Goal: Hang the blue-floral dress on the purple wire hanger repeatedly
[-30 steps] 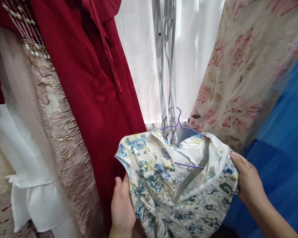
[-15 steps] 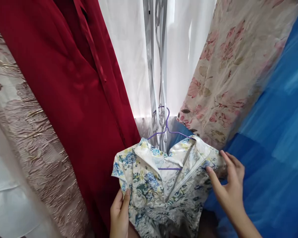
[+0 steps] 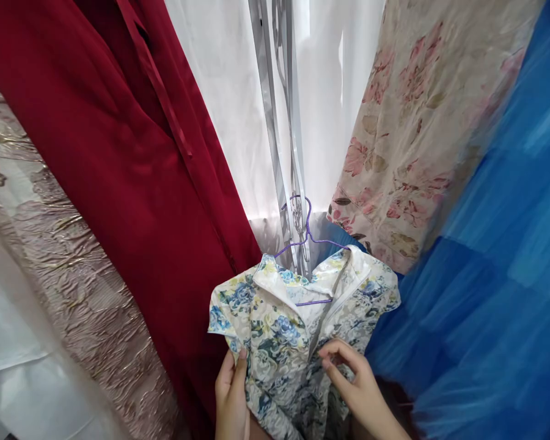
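A short-sleeved floral dress (image 3: 275, 342), white with blue and yellow flowers, hangs on a thin purple hanger (image 3: 308, 235). Its front is parted in a V with a zip edge (image 3: 339, 308) folded outward. My left hand (image 3: 231, 391) grips the side of the dress below the sleeve, thumb in front. At the lower end of the V, my right hand (image 3: 351, 382) has thumb and forefinger drawn together against the fabric. What sits between those fingertips is too small to make out.
A long red garment (image 3: 132, 183) and a pinkish textured one (image 3: 77, 263) hang at the left. On the right are a beige floral cloth (image 3: 394, 146) and a blue tulle garment (image 3: 490, 281). Grey-white straps (image 3: 275, 110) dangle before a white curtain (image 3: 215, 73).
My right hand has let go of the dress's right sleeve and moved down and left to the bottom of the neck opening. My left hand keeps its hold on the side.
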`<state>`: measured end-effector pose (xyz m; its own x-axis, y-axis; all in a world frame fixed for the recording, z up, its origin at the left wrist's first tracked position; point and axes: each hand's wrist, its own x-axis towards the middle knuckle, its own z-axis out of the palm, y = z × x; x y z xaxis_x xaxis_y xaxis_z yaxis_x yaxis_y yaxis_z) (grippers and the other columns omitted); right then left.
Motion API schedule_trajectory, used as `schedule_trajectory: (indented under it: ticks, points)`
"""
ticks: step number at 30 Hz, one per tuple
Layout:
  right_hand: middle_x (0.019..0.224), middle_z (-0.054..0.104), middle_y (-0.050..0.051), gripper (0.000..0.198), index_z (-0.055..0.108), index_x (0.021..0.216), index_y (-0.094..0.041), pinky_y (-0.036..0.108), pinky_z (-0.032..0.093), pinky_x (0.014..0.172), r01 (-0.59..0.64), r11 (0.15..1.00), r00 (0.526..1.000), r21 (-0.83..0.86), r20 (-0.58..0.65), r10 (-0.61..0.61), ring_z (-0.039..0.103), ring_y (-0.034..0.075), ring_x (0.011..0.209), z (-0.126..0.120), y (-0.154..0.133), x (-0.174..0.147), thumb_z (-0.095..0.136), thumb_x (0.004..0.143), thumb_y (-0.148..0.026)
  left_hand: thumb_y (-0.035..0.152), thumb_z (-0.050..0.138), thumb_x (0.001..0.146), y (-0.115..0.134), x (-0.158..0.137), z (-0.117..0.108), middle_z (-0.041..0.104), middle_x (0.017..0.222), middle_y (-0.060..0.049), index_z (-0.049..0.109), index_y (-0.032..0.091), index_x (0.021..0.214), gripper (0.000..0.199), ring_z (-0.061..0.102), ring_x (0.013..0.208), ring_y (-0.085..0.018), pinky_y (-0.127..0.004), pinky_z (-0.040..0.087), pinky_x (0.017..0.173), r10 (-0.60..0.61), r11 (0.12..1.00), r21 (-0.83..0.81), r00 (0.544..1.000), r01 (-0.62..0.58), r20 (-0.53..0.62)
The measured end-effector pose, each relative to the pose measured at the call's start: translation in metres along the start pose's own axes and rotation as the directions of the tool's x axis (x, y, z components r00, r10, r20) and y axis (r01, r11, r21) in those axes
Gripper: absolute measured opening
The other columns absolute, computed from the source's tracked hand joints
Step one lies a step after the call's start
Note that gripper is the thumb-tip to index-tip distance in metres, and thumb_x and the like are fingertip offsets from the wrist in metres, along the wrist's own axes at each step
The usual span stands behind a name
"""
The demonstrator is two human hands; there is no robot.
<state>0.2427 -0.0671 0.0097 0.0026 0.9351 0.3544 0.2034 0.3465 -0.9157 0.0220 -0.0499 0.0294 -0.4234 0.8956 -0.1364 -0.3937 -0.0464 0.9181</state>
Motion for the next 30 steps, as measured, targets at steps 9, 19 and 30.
schedule_trajectory:
  ticks: [9,19,30]
  points:
    - [0.064,0.062,0.001,0.023,0.061,0.074,-0.019,0.028,0.036,0.059,-0.233,0.958,0.972,-0.165,-0.001,0.236,0.057,0.019,0.061,0.048,0.048,0.007,0.055,0.086,-0.039,0.05,0.079,0.073,-0.006,-0.006,-0.001,0.071,0.118,-0.008,0.065,0.021,0.123,0.059,0.064,0.116,-0.026,-0.034,0.051,0.098,0.037,0.998,-0.057,0.996,-0.033,0.079]
    - [0.053,0.054,-0.001,0.032,0.048,0.061,-0.02,0.027,0.036,0.055,-0.32,0.942,0.946,0.098,0.084,0.313,0.05,0.016,0.054,0.041,0.061,-0.014,0.053,0.084,-0.041,0.037,0.067,0.084,-0.056,-0.003,-0.018,0.06,0.114,-0.013,0.065,0.018,0.105,0.028,0.057,0.112,-0.029,-0.04,0.044,0.102,0.752,0.563,0.522,0.659,-0.641,-0.002]
    - [0.052,0.058,0.001,0.041,0.054,0.06,-0.018,0.026,0.037,0.052,-0.357,0.889,0.933,0.286,0.06,0.356,0.05,0.014,0.049,0.028,0.033,-0.034,0.065,0.083,-0.051,0.012,0.056,0.083,-0.142,-0.05,0.022,0.064,0.073,-0.003,0.06,0.021,0.075,0.012,0.062,0.076,-0.022,-0.029,0.047,0.073,0.456,0.551,0.523,0.759,-0.65,0.465]
